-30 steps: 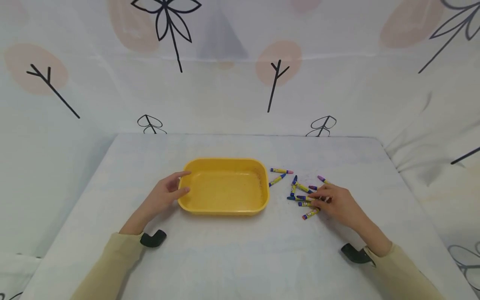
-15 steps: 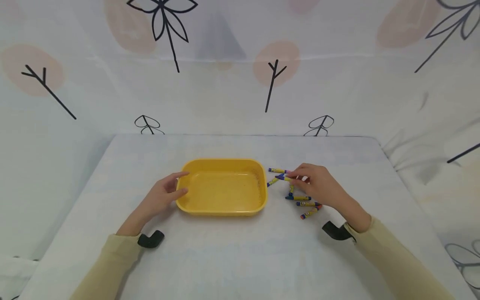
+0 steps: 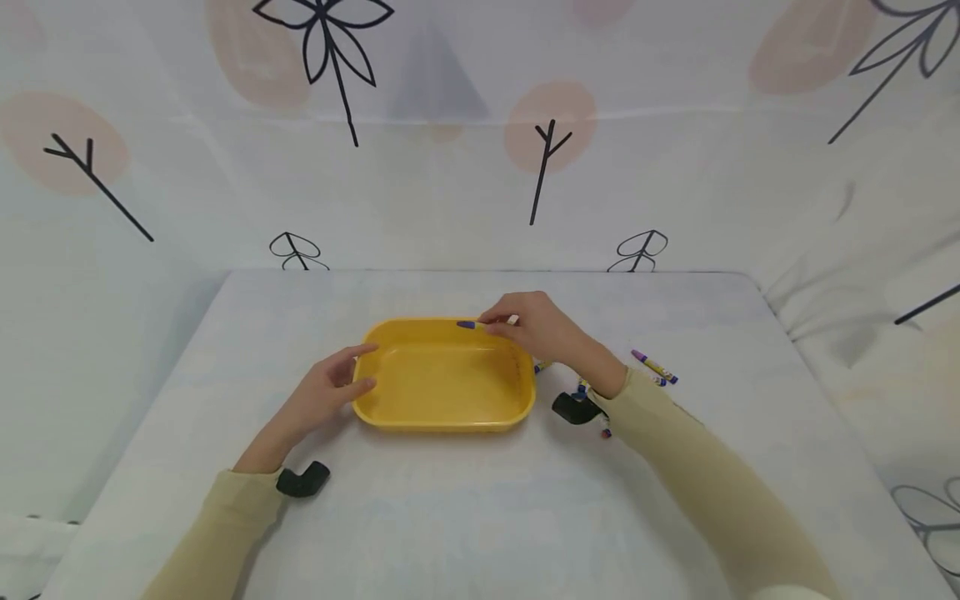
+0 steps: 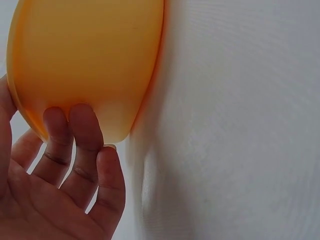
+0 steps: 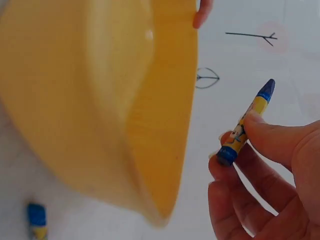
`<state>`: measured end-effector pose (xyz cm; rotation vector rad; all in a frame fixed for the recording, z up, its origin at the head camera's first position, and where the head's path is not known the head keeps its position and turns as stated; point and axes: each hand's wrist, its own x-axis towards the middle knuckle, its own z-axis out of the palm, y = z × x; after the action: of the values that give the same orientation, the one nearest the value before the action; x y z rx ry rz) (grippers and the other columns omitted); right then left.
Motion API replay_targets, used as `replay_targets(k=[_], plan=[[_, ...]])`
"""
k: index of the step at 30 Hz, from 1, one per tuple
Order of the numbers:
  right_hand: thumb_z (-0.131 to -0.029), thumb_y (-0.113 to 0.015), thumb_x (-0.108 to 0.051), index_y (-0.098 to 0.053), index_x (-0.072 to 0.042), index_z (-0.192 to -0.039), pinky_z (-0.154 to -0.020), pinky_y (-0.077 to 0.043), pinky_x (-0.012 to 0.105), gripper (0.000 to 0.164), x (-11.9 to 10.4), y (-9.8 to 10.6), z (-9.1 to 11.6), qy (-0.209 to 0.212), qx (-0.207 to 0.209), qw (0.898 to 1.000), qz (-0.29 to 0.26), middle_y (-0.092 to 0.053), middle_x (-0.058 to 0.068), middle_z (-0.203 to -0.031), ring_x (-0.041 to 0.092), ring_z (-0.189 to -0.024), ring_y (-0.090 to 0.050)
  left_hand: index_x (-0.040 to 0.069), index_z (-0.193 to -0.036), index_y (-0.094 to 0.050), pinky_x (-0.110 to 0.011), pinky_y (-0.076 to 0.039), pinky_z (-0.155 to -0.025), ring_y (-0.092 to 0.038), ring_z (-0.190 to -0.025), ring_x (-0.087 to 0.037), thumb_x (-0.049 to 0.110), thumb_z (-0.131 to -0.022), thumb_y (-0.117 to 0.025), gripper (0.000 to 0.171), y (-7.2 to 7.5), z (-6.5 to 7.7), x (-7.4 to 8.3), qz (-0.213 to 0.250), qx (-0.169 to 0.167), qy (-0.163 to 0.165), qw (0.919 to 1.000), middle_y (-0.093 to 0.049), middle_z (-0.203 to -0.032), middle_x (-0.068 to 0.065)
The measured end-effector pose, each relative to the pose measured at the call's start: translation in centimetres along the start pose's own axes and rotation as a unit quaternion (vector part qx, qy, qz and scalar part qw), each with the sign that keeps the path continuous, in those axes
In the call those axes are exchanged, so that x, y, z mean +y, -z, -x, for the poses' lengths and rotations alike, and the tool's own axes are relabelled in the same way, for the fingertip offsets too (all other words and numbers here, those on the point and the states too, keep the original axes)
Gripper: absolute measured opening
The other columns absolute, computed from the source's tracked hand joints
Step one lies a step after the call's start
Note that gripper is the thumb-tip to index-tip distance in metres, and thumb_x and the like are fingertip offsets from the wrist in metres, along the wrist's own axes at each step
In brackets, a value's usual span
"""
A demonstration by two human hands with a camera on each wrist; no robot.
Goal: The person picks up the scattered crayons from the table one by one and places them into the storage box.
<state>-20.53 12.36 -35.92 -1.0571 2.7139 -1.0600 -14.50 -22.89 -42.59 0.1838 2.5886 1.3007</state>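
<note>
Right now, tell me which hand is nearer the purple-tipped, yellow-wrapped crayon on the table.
Right. The right hand is left of the crayon, by the rectangular yellow tray; the left hand, farther left, holds the tray's left end.

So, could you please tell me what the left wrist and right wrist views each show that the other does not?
Only left wrist: the palm of the left hand, its fingertips against the yellow tray.
Only right wrist: the right hand pinching a dark-blue crayon, another crayon on the white table, and twig and leaf drawings.
Both: the yellow tray, the white table and at least a fingertip at the tray.
</note>
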Motion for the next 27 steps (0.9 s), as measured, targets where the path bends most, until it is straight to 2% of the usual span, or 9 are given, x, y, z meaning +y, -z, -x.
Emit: replay_targets(k=[3,8,15,19,23,25,27], plan=[[-0.094,-0.069,-0.012,-0.076,-0.004,-0.111,-0.077,-0.052,0.031,0.020,-0.4,-0.7,-1.7,0.010,-0.012,1.000,-0.012,-0.073,0.003,-0.101,0.015,-0.086,-0.064,0.023,-0.147,-0.049,-0.049,-0.037,-0.097,-0.043,-0.113,-0.033,0.032,-0.094,-0.069,0.056,0.0,0.0,0.0,0.007,-0.004,-0.004,1.0000,-0.047,-0.141,-0.013],[-0.093,-0.071,-0.013,-0.076,-0.005,-0.112,-0.079,-0.053,0.027,0.021,-1.2,-2.1,-4.0,0.010,-0.050,0.998,-0.029,-0.074,0.003,-0.104,0.013,-0.088,-0.068,0.023,-0.146,-0.050,-0.057,-0.033,-0.106,-0.043,-0.121,-0.035,0.031,-0.094,-0.070,0.056,0.1,0.0,0.0,0.017,-0.007,-0.009,0.9998,-0.042,-0.150,-0.013],[-0.090,-0.074,-0.017,-0.078,-0.008,-0.107,-0.072,-0.050,0.021,0.019,-2.0,-4.7,-6.7,-0.007,-0.106,0.994,-0.010,-0.074,-0.005,-0.091,0.007,-0.079,-0.064,0.020,-0.147,-0.049,-0.057,-0.033,-0.105,-0.043,-0.120,-0.036,0.030,-0.095,-0.069,0.056,0.3,0.2,0.0,0.016,-0.010,-0.018,0.9997,-0.043,-0.147,-0.015],[-0.090,-0.075,-0.016,-0.078,-0.009,-0.107,-0.072,-0.050,0.021,0.019,-1.9,-6.2,-7.3,-0.019,-0.140,0.990,-0.013,-0.074,-0.006,-0.089,0.006,-0.078,-0.065,0.020,-0.147,-0.048,-0.061,-0.029,-0.108,-0.040,-0.132,-0.040,0.029,-0.096,-0.068,0.055,0.2,0.3,0.0,0.017,-0.010,-0.016,0.9997,-0.037,-0.154,-0.015],[-0.092,-0.073,-0.017,-0.078,-0.012,-0.108,-0.073,-0.049,0.021,0.017,-1.6,-7.6,-7.3,-0.033,-0.172,0.984,-0.001,-0.071,-0.006,-0.093,0.007,-0.080,-0.062,0.023,-0.146,-0.050,-0.057,-0.034,-0.105,-0.044,-0.123,-0.037,0.026,-0.095,-0.069,0.055,0.0,0.3,-0.1,0.019,-0.003,-0.014,0.9997,-0.043,-0.148,-0.014],[-0.093,-0.073,-0.018,-0.078,-0.014,-0.108,-0.073,-0.049,0.020,0.016,-1.5,-8.2,-7.3,-0.035,-0.177,0.983,0.015,-0.070,-0.007,-0.095,0.007,-0.081,-0.061,0.023,-0.147,-0.049,-0.054,-0.036,-0.101,-0.044,-0.117,-0.035,0.025,-0.095,-0.069,0.055,0.0,0.3,-0.1,0.018,-0.002,-0.016,0.9997,-0.045,-0.144,-0.013],[-0.093,-0.073,-0.019,-0.078,-0.014,-0.107,-0.072,-0.049,0.020,0.016,-1.6,-8.6,-7.4,-0.034,-0.177,0.983,0.031,-0.070,-0.007,-0.094,0.007,-0.079,-0.060,0.024,-0.147,-0.049,-0.054,-0.036,-0.102,-0.044,-0.119,-0.035,0.026,-0.095,-0.069,0.055,0.1,0.3,-0.2,0.018,-0.001,-0.015,0.9997,-0.045,-0.145,-0.013]])
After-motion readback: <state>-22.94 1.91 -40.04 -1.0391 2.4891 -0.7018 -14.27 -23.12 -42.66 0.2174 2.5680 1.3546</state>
